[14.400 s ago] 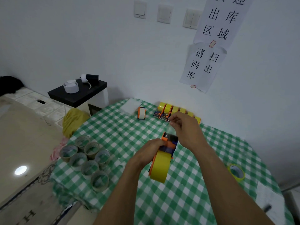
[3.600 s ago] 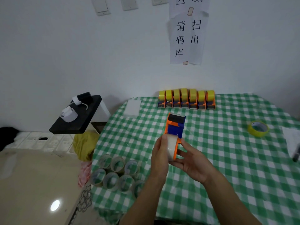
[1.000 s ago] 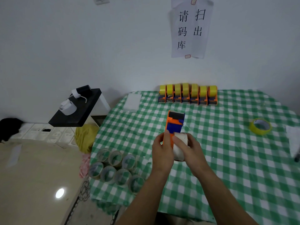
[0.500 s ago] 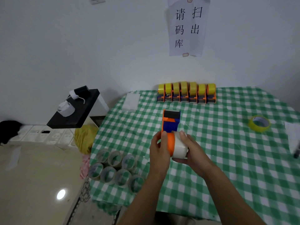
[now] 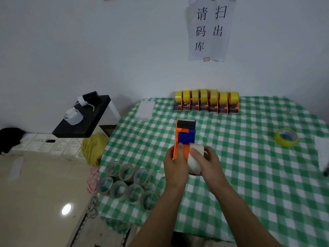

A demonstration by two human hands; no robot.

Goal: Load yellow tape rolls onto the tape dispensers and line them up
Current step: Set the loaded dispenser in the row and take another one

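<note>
Orange-and-blue plastic tape dispenser (image 5: 186, 136), judged light and rigid, is gripped by its orange side in the left hand (image 5: 176, 166) above the green-checked surface (image 5: 249, 175); its pale roll (image 5: 193, 162) is clasped by the right hand (image 5: 210, 163).

Warehouse outbound corner: Chinese scan-out wall notice (image 5: 209, 29) above a checked-cloth table (image 5: 267, 175).

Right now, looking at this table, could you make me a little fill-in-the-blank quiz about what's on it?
1. The row of loaded dispensers by the wall counts ___ in all.
2. The loose yellow tape roll lies on the ___ side of the tablecloth.
3. The left hand holds the orange-and-blue dispenser while the right hand grips a ___ roll.
4. The cluster of empty tape cores stands at the tablecloth's ___ edge.

Missing words: seven; right; white; left.
</note>
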